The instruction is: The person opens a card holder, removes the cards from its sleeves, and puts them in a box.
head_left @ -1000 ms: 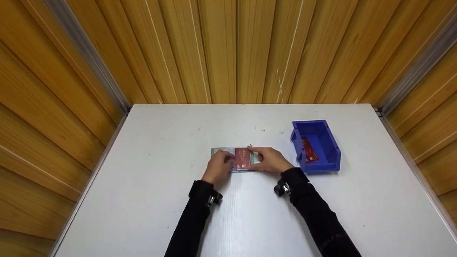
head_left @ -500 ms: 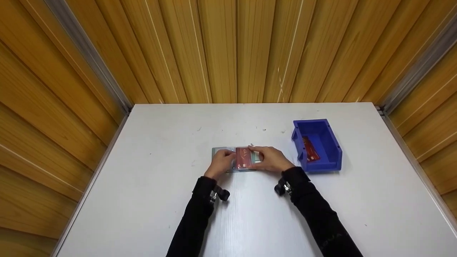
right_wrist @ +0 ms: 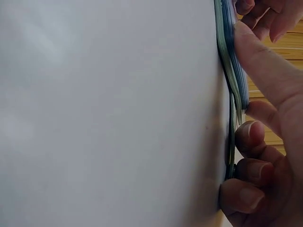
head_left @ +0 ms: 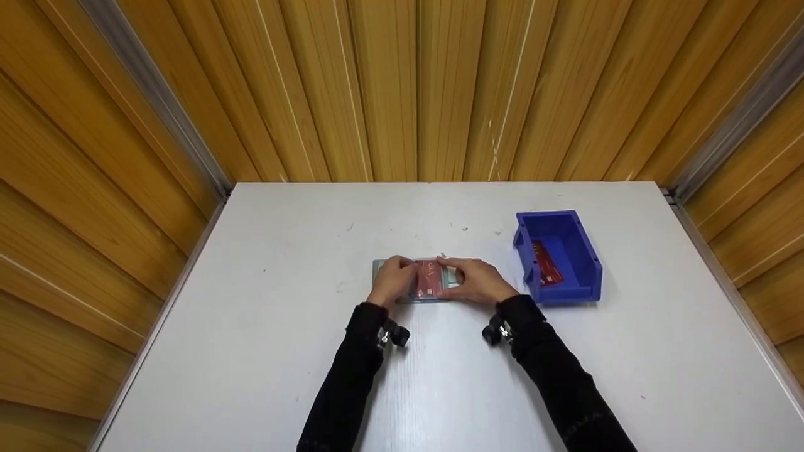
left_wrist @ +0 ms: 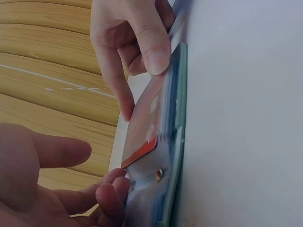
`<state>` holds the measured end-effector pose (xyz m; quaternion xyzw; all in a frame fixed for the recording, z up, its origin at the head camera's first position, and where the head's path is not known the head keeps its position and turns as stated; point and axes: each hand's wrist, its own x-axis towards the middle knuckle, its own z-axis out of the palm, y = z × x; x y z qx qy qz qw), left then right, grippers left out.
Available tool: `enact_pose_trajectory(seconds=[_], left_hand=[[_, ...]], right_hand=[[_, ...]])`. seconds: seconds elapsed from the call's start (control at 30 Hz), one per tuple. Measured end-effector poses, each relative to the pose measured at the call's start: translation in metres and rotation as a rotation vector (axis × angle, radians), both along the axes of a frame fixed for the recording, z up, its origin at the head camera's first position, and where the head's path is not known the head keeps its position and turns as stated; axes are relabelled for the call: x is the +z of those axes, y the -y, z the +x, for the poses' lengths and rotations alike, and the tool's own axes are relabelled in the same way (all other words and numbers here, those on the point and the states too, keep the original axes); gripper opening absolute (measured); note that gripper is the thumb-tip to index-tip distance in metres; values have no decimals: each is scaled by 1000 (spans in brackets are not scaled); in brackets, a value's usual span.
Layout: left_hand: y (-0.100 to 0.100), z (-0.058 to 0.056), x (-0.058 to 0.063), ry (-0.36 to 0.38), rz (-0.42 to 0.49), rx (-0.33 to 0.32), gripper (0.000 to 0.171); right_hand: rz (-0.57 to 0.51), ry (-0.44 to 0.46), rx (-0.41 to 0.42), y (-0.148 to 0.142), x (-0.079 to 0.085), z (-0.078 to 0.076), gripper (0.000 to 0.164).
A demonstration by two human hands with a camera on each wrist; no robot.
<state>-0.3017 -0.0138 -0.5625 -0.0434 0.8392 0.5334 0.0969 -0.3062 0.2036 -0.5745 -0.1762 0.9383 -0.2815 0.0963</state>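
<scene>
A card holder (head_left: pixel 450 276) with a green cover and clear sleeves lies spread on the white table between my hands. One red card (head_left: pixel 429 279) is mostly inside its top right-hand sleeve; in the left wrist view a bright red strip of the card (left_wrist: pixel 142 153) sticks out at the sleeve's mouth, near a small metal snap (left_wrist: pixel 159 175). My right hand (head_left: pixel 475 280) grips the sleeves, thumb and index finger at opposite edges. At the card's left edge is my left hand (head_left: pixel 392 280), its fingertips by the protruding strip and its thumb held away from it.
A blue plastic bin (head_left: pixel 570 251) stands to the right of my right hand. Another red card (head_left: pixel 546 263) leans inside it. Wood-look panels (head_left: pixel 389 94) rise behind the table (head_left: pixel 301 226) and along both sides.
My left hand has shifted slightly right and forward at the card's edge, and the left forearm has swung inward. My right hand keeps its hold on the card holder.
</scene>
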Motion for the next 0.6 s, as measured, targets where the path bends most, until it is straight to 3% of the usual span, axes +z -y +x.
enact_pose_trajectory(seconds=[0.2, 0.47, 0.6], left_hand=[[1, -1, 0, 13, -31, 11, 28], [-1, -8, -2, -51, -36, -20, 31], [-2, -9, -1, -43, -51, -21, 31]], right_hand=[[-8, -13, -2, 1, 0, 1, 83], [10, -9, -18, 1, -1, 1, 84], [12, -7, -18, 1, -1, 1, 84]])
